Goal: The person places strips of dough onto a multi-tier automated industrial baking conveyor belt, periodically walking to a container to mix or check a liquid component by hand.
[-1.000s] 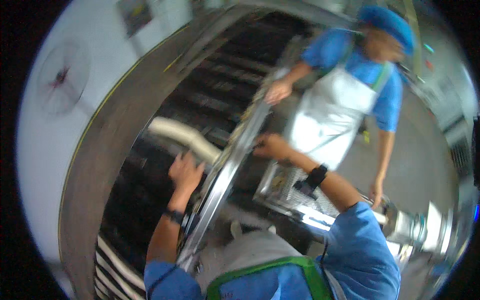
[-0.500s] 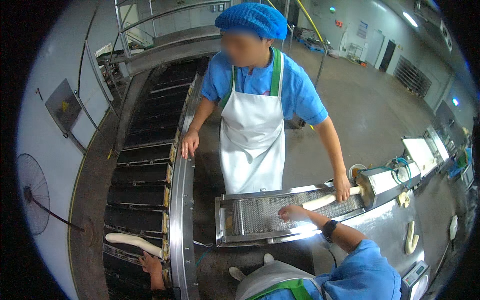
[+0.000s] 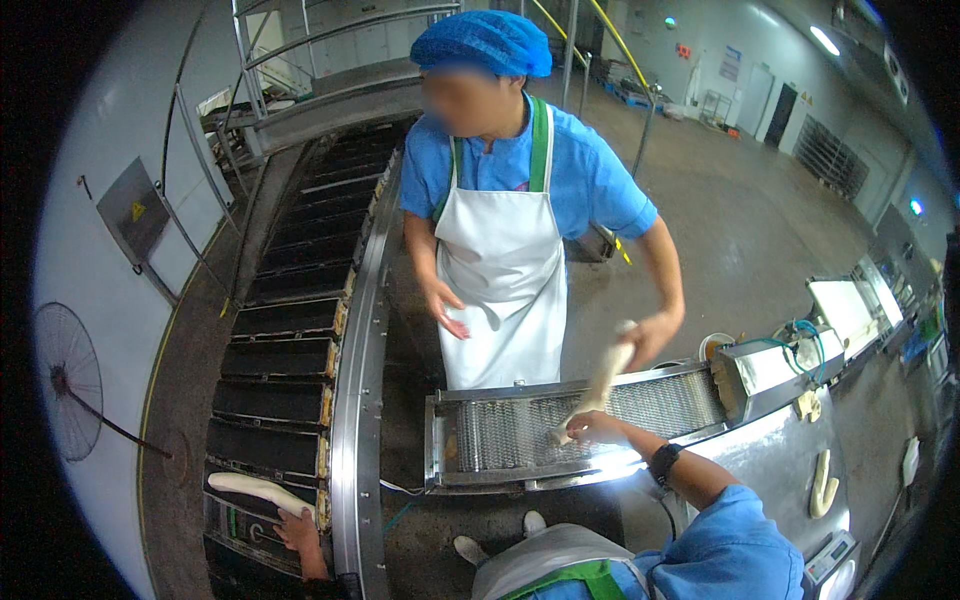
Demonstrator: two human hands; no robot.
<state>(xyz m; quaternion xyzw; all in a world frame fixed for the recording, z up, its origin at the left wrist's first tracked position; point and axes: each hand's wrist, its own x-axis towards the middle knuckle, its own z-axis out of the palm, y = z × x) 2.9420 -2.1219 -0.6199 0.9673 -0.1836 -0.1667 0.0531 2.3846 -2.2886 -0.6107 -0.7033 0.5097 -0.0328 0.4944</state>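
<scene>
At the lower left, my left hand [image 3: 299, 532] lies at the right end of a long white dough roll [image 3: 258, 489]. Its fingers are stretched out against the roll, which rests across a black tray of the tray conveyor. Over the metal mesh belt, my right hand [image 3: 597, 428], with a dark wristwatch above it, is closed around the near end of a second dough roll [image 3: 605, 384]. A co-worker's hand [image 3: 652, 338] grips that roll's far end, so it slants up between us, somewhat blurred. The co-worker's other hand [image 3: 446, 308] hangs free before their apron.
Dark trays [image 3: 270, 401] run away along a steel rail [image 3: 356, 430]. The mesh belt [image 3: 500, 430] leads from a metal machine [image 3: 765, 372] on the right. A bent dough piece [image 3: 824, 484] and a scale [image 3: 830, 562] are at right. A fan [image 3: 66, 382] stands left.
The second dough roll has come off the belt, swung toward upright, and my right hand has closed on its near end. The co-worker's other hand left the rail.
</scene>
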